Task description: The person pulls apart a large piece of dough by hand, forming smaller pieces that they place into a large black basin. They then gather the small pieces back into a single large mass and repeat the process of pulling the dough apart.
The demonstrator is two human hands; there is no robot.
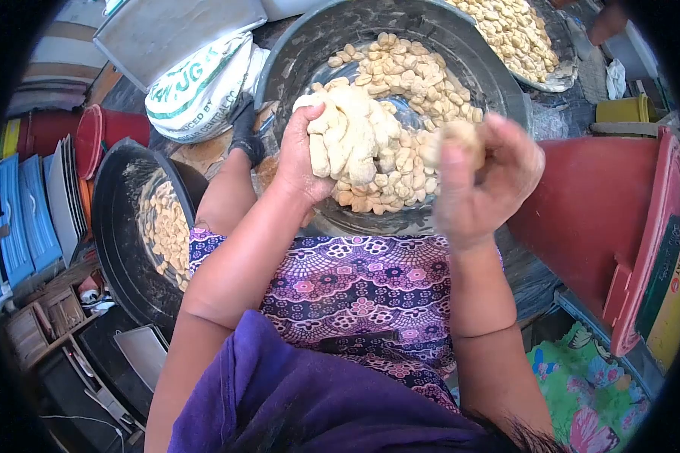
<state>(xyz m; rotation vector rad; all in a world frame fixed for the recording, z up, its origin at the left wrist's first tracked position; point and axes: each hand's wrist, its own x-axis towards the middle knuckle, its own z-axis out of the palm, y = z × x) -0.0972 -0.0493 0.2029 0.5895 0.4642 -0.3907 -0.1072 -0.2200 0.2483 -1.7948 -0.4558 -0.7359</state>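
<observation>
My left hand [301, 155] is wrapped round a large, soft lump of pale yellow dough [355, 136]. The lump has folds and finger-like bulges, and it is held over a wide black basin [279, 72]. Many small dough pieces [404, 72] lie in the basin, dusted with what looks like flour. To the right, my right hand [495, 181] is raised over the basin's edge and slightly smeared by motion. Between its thumb and fingers is a small dough piece [461, 140], apart from the big lump.
A second black basin [117, 226] with dough pieces stands at the left. At top right another container holds more pieces [510, 38]. A red bin [582, 219] lies on its side at the right. A white printed sack [200, 90] and a grey tray [177, 38] are at upper left.
</observation>
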